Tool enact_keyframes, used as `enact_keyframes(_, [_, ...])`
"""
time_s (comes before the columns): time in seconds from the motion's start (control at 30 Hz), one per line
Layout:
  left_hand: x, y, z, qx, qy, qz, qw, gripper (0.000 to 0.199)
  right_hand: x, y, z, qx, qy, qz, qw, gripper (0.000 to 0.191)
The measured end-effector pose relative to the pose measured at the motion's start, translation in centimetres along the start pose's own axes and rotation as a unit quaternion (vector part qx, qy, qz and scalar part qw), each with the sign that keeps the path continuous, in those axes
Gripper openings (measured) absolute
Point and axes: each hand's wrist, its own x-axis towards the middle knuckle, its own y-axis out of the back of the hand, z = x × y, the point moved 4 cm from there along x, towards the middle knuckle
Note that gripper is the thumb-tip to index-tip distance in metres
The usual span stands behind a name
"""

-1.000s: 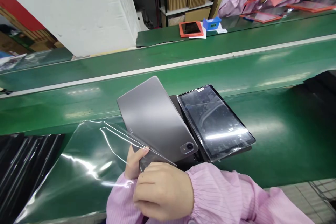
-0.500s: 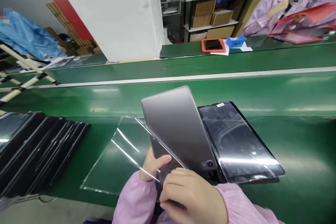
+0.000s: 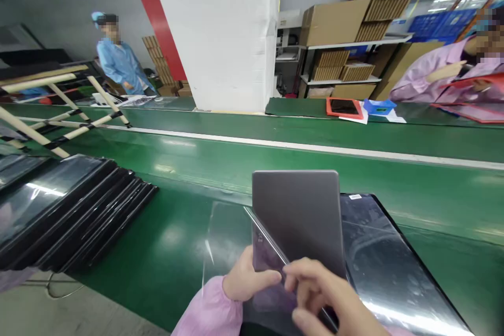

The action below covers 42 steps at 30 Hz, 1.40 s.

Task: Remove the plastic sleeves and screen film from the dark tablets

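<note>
Head view, the only one: at the bottom centre of the frame, the person's left hand [image 3: 248,275] is closed around the lower left edge of a grey tablet [image 3: 296,215], thumb and fingers gripping it. The tablet stands tilted up, its back facing the camera, above the green worktop [image 3: 441,194]. A clear film [image 3: 225,236] lies over the tablet's lower left corner and spreads left across the worktop. The right hand [image 3: 318,289] is just beside the left, its fingers bent over the film near the tablet's lower edge; whether they pinch it, I cannot tell. Pink sleeves [image 3: 208,310] cover both wrists.

To the right, a dark tablet [image 3: 389,262] lies screen up, just beside the grey tablet, with a small white label [image 3: 355,196] at its top edge. At the left of the frame is a row of overlapping black tablets [image 3: 66,205].

Farther up, an orange tray [image 3: 344,107] and a blue box [image 3: 377,107] sit on a far belt. A co-worker [image 3: 429,76] in pink works at the upper right, and a person in blue [image 3: 117,58] stands at the upper left, beyond a white pillar [image 3: 212,31].
</note>
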Motion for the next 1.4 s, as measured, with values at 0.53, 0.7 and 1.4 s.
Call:
enact_keyframes(0.53, [-0.2, -1.2, 1.1, -0.069, -0.07, -0.091, 0.991, 0.036, 14.9, 5.1, -2.6, -0.283, -0.105, 0.1, 0.948, 0.02])
enact_keyframes(0.7, [-0.2, -1.4, 1.4, -0.063, -0.073, -0.104, 0.99, 0.038, 14.8, 5.1, -2.6, -0.3, -0.105, 0.123, 0.94, 0.018])
enact_keyframes(1.4, [-0.1, -1.0, 1.1, -0.03, -0.059, -0.076, 0.995, 0.043, 13.7, 8.6, -1.0, -0.267, 0.032, 0.175, 0.947, 0.018])
